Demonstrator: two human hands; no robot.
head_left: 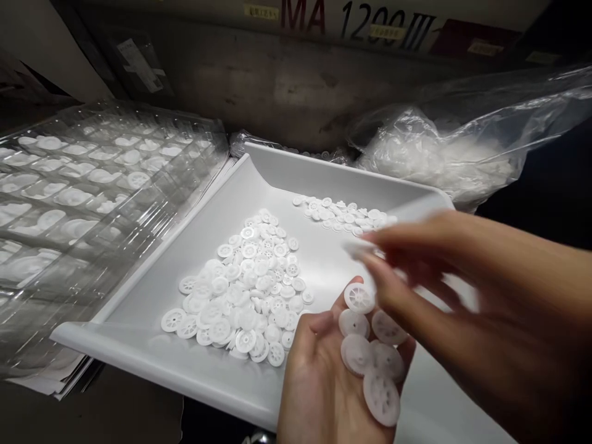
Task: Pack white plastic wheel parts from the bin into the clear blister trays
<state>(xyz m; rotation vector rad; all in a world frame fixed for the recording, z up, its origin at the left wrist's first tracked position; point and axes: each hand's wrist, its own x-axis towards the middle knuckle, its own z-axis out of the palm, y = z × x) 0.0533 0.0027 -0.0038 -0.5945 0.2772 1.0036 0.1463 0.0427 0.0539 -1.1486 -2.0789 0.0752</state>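
Sorting step: left hand (pixel 324 376) cupped open, palm carrying six white wheels (pixel 370 351). Right hand (pixel 416 265) blurred above them; pinch state unreadable. Next pick needs one wheel isolated; main pile (pixel 245 290) sits mid-tray (pixel 139 351).

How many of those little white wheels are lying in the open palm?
6 white wheels show on the left hand: one at the fingertips, two below it, two more under those, one nearest the wrist. The blurred right hand may hide others.

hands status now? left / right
Left hand: open, palm up, white plastic wheels lying on its fingers.
Right hand: motion-blurred above the wheels; open or closed cannot be told.
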